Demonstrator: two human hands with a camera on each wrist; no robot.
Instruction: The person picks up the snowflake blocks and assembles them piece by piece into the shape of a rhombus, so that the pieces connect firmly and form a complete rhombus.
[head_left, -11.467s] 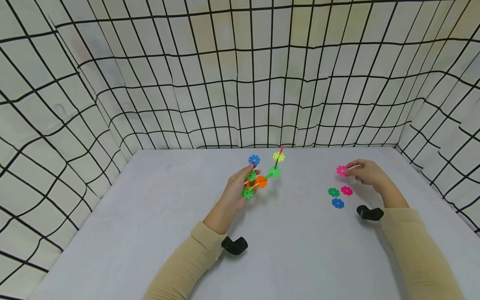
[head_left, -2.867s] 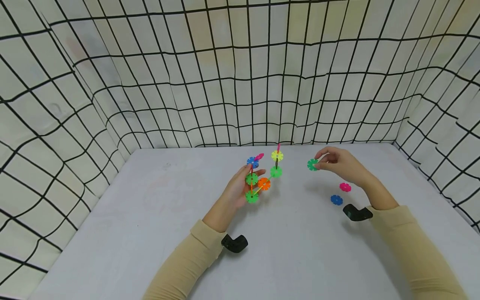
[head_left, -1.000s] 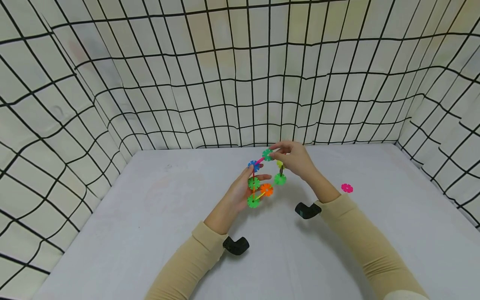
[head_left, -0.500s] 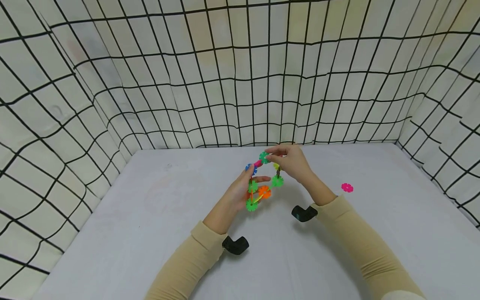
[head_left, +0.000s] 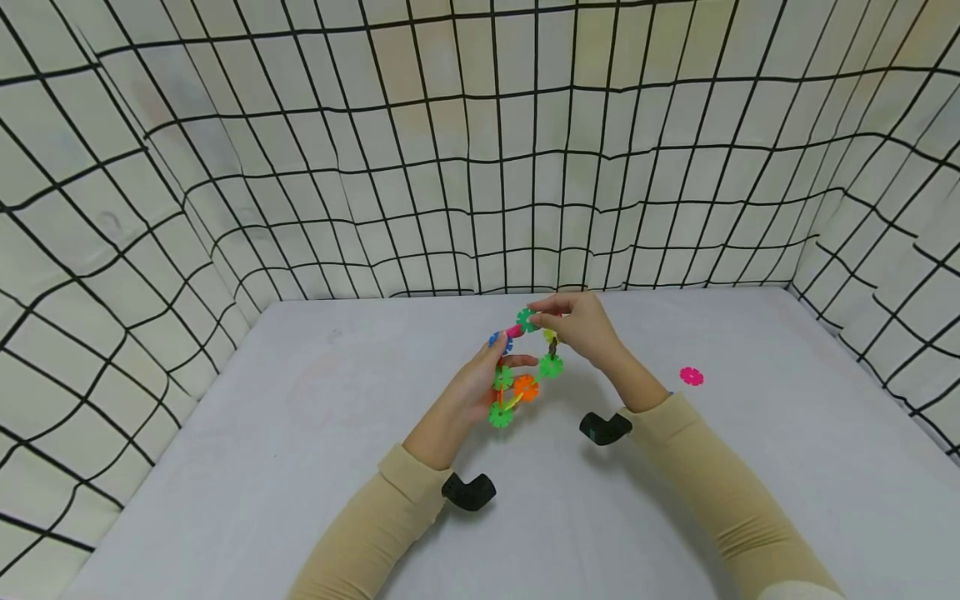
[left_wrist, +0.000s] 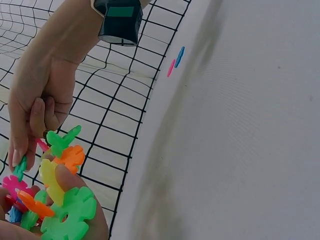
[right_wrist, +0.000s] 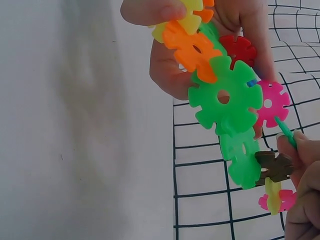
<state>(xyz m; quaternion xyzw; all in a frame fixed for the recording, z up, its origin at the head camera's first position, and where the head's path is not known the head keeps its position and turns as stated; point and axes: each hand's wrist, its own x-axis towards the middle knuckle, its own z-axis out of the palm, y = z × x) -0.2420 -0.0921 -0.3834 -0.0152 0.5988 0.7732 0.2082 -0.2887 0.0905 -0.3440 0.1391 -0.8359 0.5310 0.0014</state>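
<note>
My left hand [head_left: 471, 387] holds a curved chain of interlocking flower-shaped plastic discs, with an orange disc [head_left: 527, 388] and a light green disc [head_left: 551, 366] along it. A pink disc [right_wrist: 272, 102] is joined at the chain's upper left end, by the blue disc [head_left: 500, 342]. Between thumb and fingertips, my right hand [head_left: 588, 332] pinches a darker green disc [head_left: 526, 319]. In the right wrist view its edge meets the pink disc's rim; how deep it sits in a slot I cannot tell. The chain's other end, with a yellow disc [right_wrist: 273, 196], hangs below the right fingers.
A loose pink disc [head_left: 692, 377] lies on the white table [head_left: 300, 417] at the right. Beside it a loose blue disc [left_wrist: 180, 57] shows in the left wrist view, mostly hidden by the right sleeve from the head. Black-grid netting [head_left: 480, 192] surrounds the table.
Earlier, a pink disc from the table was joined to the blue one. The right hand then brought the green disc left to that pink disc. Over the last second both hands sank slightly.
</note>
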